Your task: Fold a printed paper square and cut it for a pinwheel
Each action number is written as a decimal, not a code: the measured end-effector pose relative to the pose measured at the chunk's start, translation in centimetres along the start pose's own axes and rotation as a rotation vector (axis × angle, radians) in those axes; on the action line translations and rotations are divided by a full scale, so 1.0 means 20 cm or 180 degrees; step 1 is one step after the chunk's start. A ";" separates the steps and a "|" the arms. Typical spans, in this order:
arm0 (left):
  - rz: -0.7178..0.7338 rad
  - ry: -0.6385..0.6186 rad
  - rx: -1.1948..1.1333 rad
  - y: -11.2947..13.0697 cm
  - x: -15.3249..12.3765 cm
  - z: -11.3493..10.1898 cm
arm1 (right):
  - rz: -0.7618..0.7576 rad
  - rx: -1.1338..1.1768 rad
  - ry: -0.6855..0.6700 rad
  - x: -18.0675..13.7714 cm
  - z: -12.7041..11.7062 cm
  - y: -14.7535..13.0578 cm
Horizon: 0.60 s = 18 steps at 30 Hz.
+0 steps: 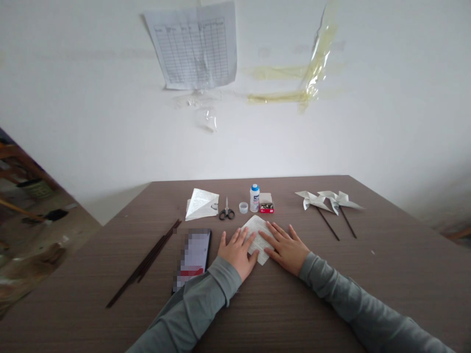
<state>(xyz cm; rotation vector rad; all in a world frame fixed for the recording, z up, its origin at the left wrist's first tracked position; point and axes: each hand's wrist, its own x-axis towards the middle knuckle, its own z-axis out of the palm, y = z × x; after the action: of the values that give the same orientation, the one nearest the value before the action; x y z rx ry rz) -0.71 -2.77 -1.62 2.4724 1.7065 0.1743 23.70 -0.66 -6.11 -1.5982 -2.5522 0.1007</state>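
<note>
A square sheet of printed paper lies flat on the table, turned with one corner toward me. My left hand rests on its left side with the fingers spread. On the right side lies my right hand, its fingers also stretched out and touching the paper. Neither hand grips anything. Just beyond the paper stand a white glue bottle with a blue cap and a small red box of metal pins. Beside them are a clear round cap and scissors with dark handles.
Folded printed papers lie at the back left. Thin dark sticks and a phone are on the left. Two paper pinwheels on sticks lie at the back right. The brown table meets a white wall behind.
</note>
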 end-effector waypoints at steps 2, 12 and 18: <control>-0.0040 -0.0006 0.0042 0.00 0.00 0.00 | 0.0150 -0.0048 -0.0147 -0.01 -0.03 0.00; -0.0507 -0.0184 0.0153 0.02 -0.01 -0.06 | 0.0672 -0.0040 -0.0402 -0.04 -0.07 0.14; -0.0559 -0.0124 0.0183 0.03 -0.01 -0.06 | 0.0665 -0.0038 -0.0340 -0.04 -0.08 0.17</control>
<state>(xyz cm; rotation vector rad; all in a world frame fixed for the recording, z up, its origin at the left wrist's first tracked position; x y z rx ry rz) -0.40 -3.07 -0.35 2.3315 1.9258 0.0593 27.33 0.21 -5.08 -1.9093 -2.4562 0.1964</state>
